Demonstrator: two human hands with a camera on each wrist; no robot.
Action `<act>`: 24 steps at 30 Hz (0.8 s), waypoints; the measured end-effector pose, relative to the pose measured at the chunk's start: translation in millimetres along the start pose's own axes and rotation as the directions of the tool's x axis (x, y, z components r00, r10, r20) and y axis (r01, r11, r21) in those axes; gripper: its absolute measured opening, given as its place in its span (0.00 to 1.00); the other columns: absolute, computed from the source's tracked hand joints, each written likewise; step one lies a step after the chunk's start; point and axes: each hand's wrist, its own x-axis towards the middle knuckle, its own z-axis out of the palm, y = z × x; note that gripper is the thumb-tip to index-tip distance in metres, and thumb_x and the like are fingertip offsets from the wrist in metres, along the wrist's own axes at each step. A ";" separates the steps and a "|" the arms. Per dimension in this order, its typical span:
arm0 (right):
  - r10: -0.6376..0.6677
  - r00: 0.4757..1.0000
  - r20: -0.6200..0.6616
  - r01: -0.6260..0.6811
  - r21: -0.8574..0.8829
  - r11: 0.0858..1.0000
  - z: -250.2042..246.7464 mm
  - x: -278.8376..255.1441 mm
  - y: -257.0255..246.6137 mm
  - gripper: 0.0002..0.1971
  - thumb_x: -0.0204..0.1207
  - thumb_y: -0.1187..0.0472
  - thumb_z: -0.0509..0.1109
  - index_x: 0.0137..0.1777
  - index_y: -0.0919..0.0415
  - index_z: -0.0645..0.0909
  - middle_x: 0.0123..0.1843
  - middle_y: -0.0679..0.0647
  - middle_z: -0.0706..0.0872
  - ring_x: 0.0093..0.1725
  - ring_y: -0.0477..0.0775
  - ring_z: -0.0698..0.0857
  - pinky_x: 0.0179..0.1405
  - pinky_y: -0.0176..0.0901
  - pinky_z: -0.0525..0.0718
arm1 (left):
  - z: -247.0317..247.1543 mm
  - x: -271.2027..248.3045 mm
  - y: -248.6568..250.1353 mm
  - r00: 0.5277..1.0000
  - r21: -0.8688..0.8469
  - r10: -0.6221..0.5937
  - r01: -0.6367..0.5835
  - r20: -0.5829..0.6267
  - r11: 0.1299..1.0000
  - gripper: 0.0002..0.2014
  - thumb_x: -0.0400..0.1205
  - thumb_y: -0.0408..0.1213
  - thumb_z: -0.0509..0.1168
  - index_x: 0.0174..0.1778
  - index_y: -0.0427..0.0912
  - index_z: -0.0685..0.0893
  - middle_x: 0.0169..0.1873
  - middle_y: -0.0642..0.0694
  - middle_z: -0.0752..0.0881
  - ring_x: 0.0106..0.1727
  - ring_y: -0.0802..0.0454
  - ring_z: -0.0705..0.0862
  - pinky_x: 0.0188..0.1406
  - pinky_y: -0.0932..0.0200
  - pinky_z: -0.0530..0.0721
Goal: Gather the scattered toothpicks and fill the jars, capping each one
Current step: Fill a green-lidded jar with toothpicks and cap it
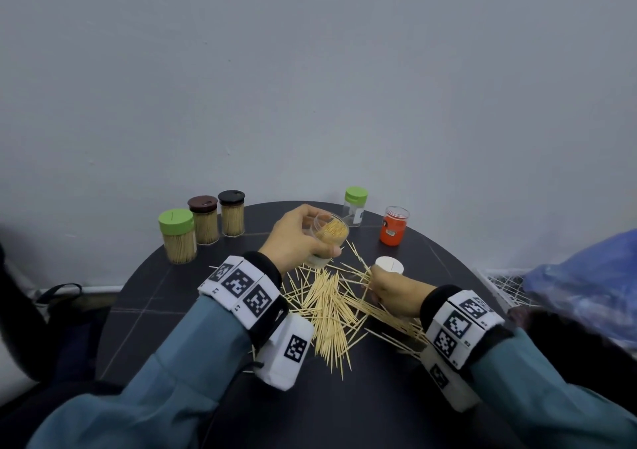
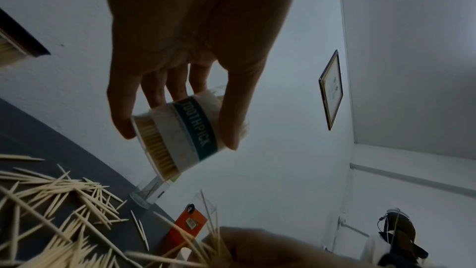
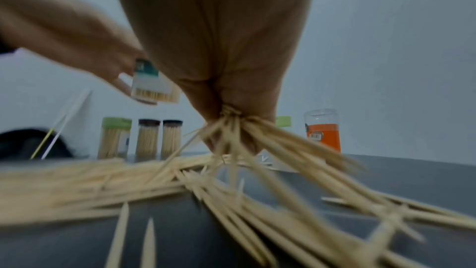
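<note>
We're mid-fill on the open jar (image 1: 329, 238): clear plastic cylinder with a teal "TOOTHPICK" band, tilted mouth-up toward us, held off the table (image 1: 144, 297) above the pile's far edge. It looks mostly full of packed sticks. Our left hand (image 1: 296, 238) is wrapped round it, fingers on one side and thumb on the other.

Our right hand (image 1: 389, 288) is down at the right side of the pile, fingers bunched round a splayed tuft of toothpicks (image 3: 247, 129). They fan out unevenly from the pinch; the wrist view is blurred, so count unknown.

Next move, as we judge it: square the tuft into a parallel bundle, lift, feed points-first into the jar mouth. Splayed ends will likely snag the rim. Then cap it; the white lid (image 1: 389, 265) sits just beyond our right hand.

The loose pile (image 1: 327, 310) is thin, pale wood, double-pointed sticks criss-crossed on the dark matte round table, so plenty is left.

Three capped full jars (image 1: 203, 224) stand at far left, with green, brown and black lids. At far right stand a near-empty jar with a green lid (image 1: 355, 207) and an orange-labelled jar (image 1: 394, 226), apparently uncapped.
</note>
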 end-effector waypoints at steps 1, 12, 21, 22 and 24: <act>-0.019 1.000 -0.005 0.020 0.101 0.995 -0.5 2.8 3.8 0.16 0.84 0.69 0.51 0.69 0.74 0.67 0.48 0.59 0.71 0.47 0.55 0.71 0.56 0.48 0.75 | 0.5 0.2 -0.5 1.000 0.002 -0.001 0.001 0.001 1.000 0.27 0.65 0.28 0.79 0.59 0.44 0.79 0.51 0.52 0.83 0.54 0.52 0.82 0.56 0.59 0.78; -0.104 0.926 -0.363 0.347 0.708 0.615 -27.7 14.8 -16.4 0.14 0.86 0.68 0.46 0.44 0.54 0.68 0.35 0.50 0.70 0.30 0.43 0.67 0.29 0.30 0.69 | 0.1 1.5 -8.5 0.999 -0.036 -0.039 0.039 -0.005 0.999 0.26 0.65 0.30 0.80 0.58 0.45 0.80 0.53 0.51 0.82 0.57 0.52 0.82 0.49 0.65 0.78; -0.021 0.689 -0.724 0.713 0.672 0.202 -70.2 16.1 -73.9 0.14 0.87 0.68 0.43 0.43 0.54 0.65 0.34 0.48 0.69 0.24 0.37 0.68 0.27 0.28 0.68 | 7.8 -0.7 -9.1 0.999 0.013 -0.045 0.045 0.002 0.999 0.29 0.58 0.39 0.84 0.51 0.48 0.78 0.53 0.48 0.83 0.55 0.51 0.83 0.55 0.56 0.84; -0.036 0.693 -0.720 0.706 0.668 0.234 -67.2 17.0 -77.1 0.14 0.87 0.67 0.43 0.44 0.54 0.65 0.34 0.48 0.69 0.25 0.38 0.68 0.28 0.29 0.68 | 8.0 -1.3 -8.5 0.999 0.001 -0.042 0.042 0.006 0.999 0.29 0.58 0.39 0.85 0.51 0.49 0.78 0.53 0.47 0.84 0.55 0.50 0.84 0.52 0.56 0.85; -0.086 0.719 -0.690 0.676 0.665 0.317 -55.5 19.7 -79.5 0.13 0.87 0.67 0.44 0.45 0.53 0.65 0.35 0.48 0.69 0.29 0.41 0.68 0.31 0.30 0.69 | 7.1 -2.7 -6.7 1.000 -0.011 -0.030 0.030 -0.001 0.999 0.29 0.58 0.39 0.84 0.50 0.49 0.78 0.53 0.48 0.84 0.54 0.51 0.84 0.49 0.59 0.85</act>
